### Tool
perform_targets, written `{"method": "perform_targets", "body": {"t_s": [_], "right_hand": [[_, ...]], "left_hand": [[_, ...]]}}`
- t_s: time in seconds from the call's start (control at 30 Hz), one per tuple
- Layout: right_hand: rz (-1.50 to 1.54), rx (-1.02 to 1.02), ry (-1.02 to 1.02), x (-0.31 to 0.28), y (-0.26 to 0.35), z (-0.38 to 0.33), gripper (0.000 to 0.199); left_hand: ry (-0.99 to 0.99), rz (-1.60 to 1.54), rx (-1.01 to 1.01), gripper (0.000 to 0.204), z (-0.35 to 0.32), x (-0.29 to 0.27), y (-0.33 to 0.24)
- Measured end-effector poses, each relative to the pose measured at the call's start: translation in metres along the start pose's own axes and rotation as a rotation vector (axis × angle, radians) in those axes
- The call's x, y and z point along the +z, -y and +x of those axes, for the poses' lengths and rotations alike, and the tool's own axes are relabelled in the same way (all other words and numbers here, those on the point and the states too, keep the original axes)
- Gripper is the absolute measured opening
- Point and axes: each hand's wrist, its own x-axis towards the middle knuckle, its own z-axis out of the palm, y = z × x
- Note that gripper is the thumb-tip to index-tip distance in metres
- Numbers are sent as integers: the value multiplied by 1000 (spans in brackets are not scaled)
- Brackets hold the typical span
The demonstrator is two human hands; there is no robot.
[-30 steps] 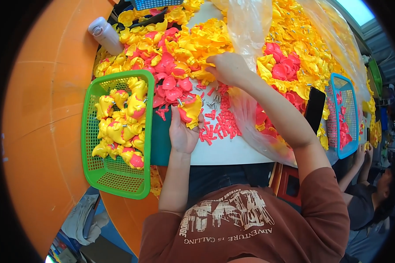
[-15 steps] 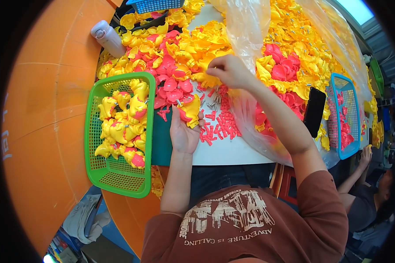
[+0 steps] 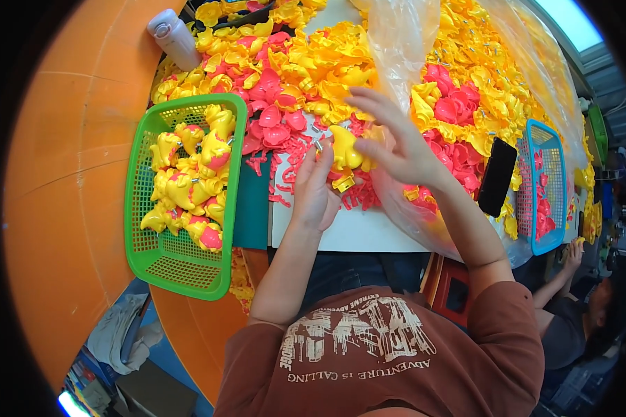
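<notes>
My left hand (image 3: 316, 191) is closed around a glossy yellow toy figure part (image 3: 343, 144), with its fingers along the left side. A small metal pin (image 3: 318, 144) shows by the left fingertips. Below the rounded yellow body, a squarish yellow end (image 3: 343, 183) sticks out near the left palm. My right hand (image 3: 400, 142) is just to the right, fingers spread, its thumb against or very near the figure part. The right palm's inner side is partly hidden. Behind the hands lie heaps of yellow shells (image 3: 334, 59) and red shells (image 3: 275, 132).
A green basket (image 3: 233, 201) with yellow-and-red figures stands at left. Small red pieces (image 3: 282, 181) lie on the white tabletop (image 3: 299, 233). A black phone (image 3: 498, 177), clear plastic bag (image 3: 396, 52) and blue basket (image 3: 562, 187) are right; a pale bottle (image 3: 174, 42) stands far left. Another person (image 3: 570, 313) sits at right.
My right hand has come from the yellow heap down to my left hand, its fingers opening out. My left hand has moved slightly right and up, and the yellow part has turned.
</notes>
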Motion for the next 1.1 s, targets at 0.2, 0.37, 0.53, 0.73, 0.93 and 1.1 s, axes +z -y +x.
{"method": "perform_targets", "body": {"t_s": [0.2, 0.37, 0.53, 0.73, 0.93, 1.1], "right_hand": [[-47, -167, 376, -4, 12, -4, 60], [-30, -122, 104, 2, 23, -15, 54], [-227, -211, -143, 30, 30, -24, 51], [-221, -221, -173, 36, 24, -25, 55], [-125, -222, -212, 32, 22, -29, 56], [-190, -252, -221, 29, 26, -27, 56]], "left_hand": [[88, 121, 107, 35, -6, 3, -2], [17, 63, 122, 45, -4, 5, 1], [-36, 196, 242, 61, -5, 7, 7], [-7, 269, 298, 67, -10, 14, 5], [42, 368, 295, 65, -18, 21, 1], [43, 498, 371, 61, -16, 17, 2]]}}
